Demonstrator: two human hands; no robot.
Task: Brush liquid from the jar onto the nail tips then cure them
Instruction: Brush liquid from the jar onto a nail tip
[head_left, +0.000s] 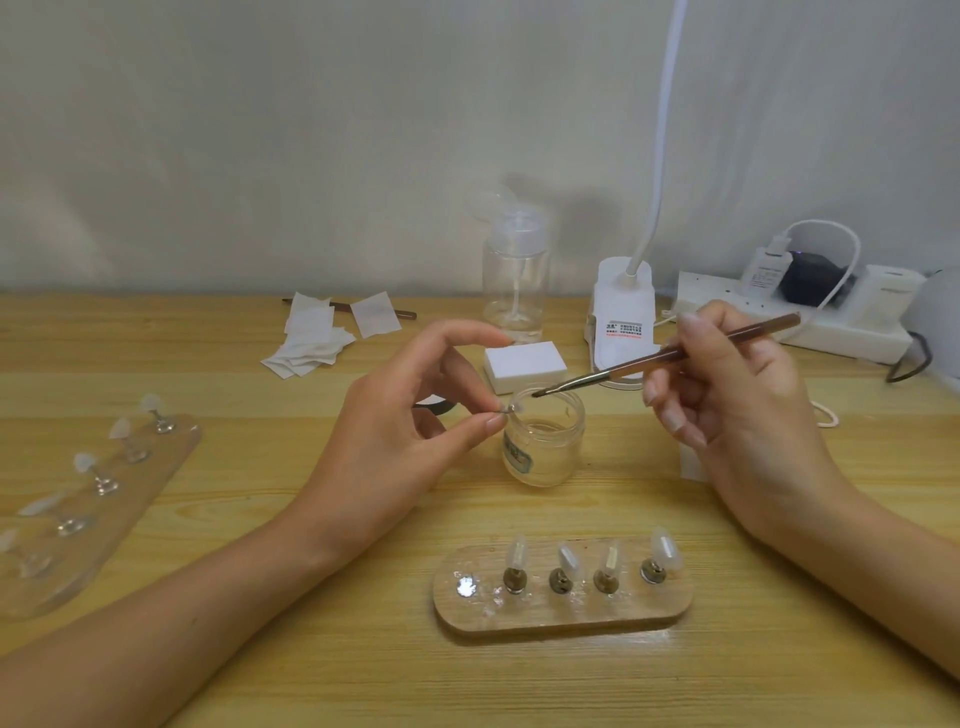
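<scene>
Clear plastic nail tip looks feather-light and slippery, so left hand pinches what's probably its tiny stem, just by the jar's rim; right hand grips the brush mid-handle.
</scene>
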